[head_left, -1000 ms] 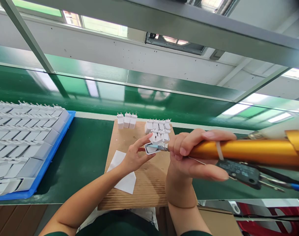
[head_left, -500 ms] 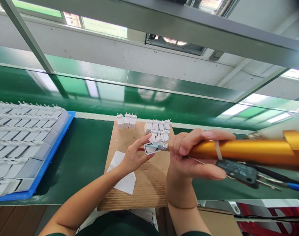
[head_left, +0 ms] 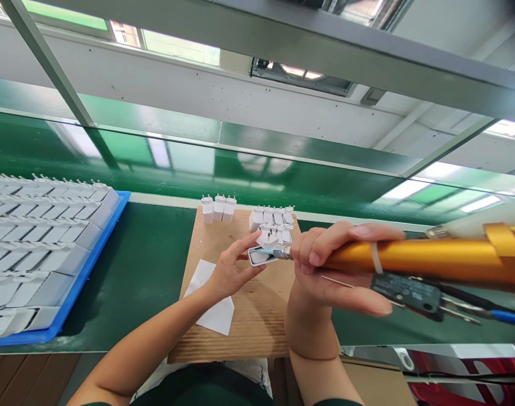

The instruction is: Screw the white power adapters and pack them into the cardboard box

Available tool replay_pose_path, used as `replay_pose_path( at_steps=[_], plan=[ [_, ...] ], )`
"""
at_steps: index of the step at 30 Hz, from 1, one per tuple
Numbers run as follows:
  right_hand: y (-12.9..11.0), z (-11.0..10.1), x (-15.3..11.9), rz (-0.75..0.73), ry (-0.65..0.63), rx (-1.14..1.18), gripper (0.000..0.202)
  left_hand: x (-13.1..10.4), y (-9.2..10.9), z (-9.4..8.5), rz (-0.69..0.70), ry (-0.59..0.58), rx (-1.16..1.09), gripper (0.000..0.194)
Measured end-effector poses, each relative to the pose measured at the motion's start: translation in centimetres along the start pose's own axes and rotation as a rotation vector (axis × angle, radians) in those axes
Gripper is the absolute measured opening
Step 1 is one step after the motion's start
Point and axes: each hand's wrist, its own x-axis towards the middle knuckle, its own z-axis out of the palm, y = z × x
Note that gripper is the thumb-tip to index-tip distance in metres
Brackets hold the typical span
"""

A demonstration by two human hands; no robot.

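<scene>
- The left hand (head_left: 232,269) pinches a white charger shell (head_left: 262,254) between thumb and fingertips, holding it above the wooden board (head_left: 240,321) with its open side facing the camera.
- The right hand (head_left: 331,270) is wrapped closed around a gold dispensing tool (head_left: 409,259); the tool's nozzle tip (head_left: 278,253) touches the rim of the shell.
- A black microswitch (head_left: 407,293) is strapped under the tool barrel; the thumb lies just beside it.
- The board rests on a dark green surface (head_left: 151,265). A white paper sheet (head_left: 212,304) lies on the board's left part.
- Two groups of white plug adapters stand at the board's far edge: a smaller group (head_left: 218,207) to the left and a larger group (head_left: 274,217) to the right, just behind the held shell.
- A blue tray (head_left: 92,265) filled with rows of white charger housings (head_left: 37,225) sits at the left of the surface.
- Beyond the surface runs a glossy green conveyor belt (head_left: 240,175). Grey metal frame bars (head_left: 325,45) cross overhead, in front of a white wall.
</scene>
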Motion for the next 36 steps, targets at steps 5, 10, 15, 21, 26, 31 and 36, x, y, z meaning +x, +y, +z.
replay_pose_path(
  at_steps=[5,10,15,21,26,31,36],
  plan=[
    [0.2,-0.2,0.0,-0.023,-0.009,0.051,0.050,0.2,-0.1,-0.5,-0.058,-0.065,-0.014,0.070],
    [0.5,-0.2,0.3,-0.048,-0.011,0.032,0.047,1.4,-2.2,-2.3,-0.201,-0.258,-0.131,0.073],
    [0.7,-0.4,0.2,-0.002,0.005,-0.008,0.047,2.9,-4.6,-5.1,-0.277,-0.365,-0.125,0.066],
    [0.7,-0.6,0.1,-0.008,0.003,0.036,0.045,3.6,-4.7,-7.1,-0.364,-0.429,-0.022,0.059],
    [0.9,-0.7,0.0,-0.011,-0.015,0.028,0.048,3.3,-3.8,-6.1,-0.296,-0.312,0.155,0.048],
    [0.8,-1.0,-0.2,-0.002,-0.035,0.032,0.047,3.0,-3.5,-5.0,-0.317,-0.241,0.269,0.036],
    [0.7,-1.0,-0.1,0.008,-0.048,0.048,0.046,2.7,-3.7,-5.0,-0.321,-0.313,0.173,0.029]
  ],
)
